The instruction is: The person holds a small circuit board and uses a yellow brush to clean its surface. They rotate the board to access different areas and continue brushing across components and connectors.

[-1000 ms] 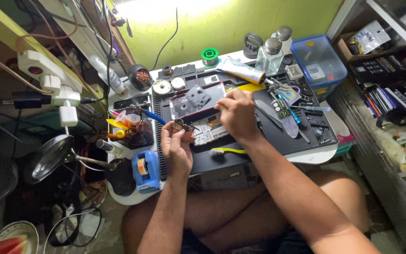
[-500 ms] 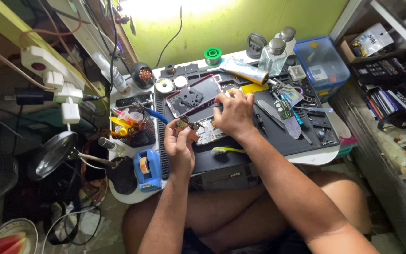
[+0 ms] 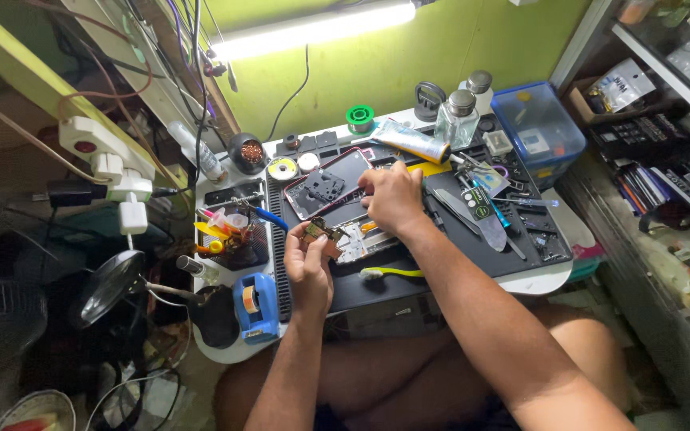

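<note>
- A small circuit board was pinched between the fingertips of the left hand, held just above the near-left part of the black work mat.
- The right hand lay palm down over the opened phone frame at the middle of the mat, fingers curled close together (whether they gripped anything could not be told).
- A dark phone back cover lay toward the mat's far-left corner.
- A toothbrush with a yellow handle sat along the mat's near edge.
- A blue tape dispenser stood at the table's near-left corner.
- Two glass bottles and a blue plastic box lined the table's far-right edge.
</note>
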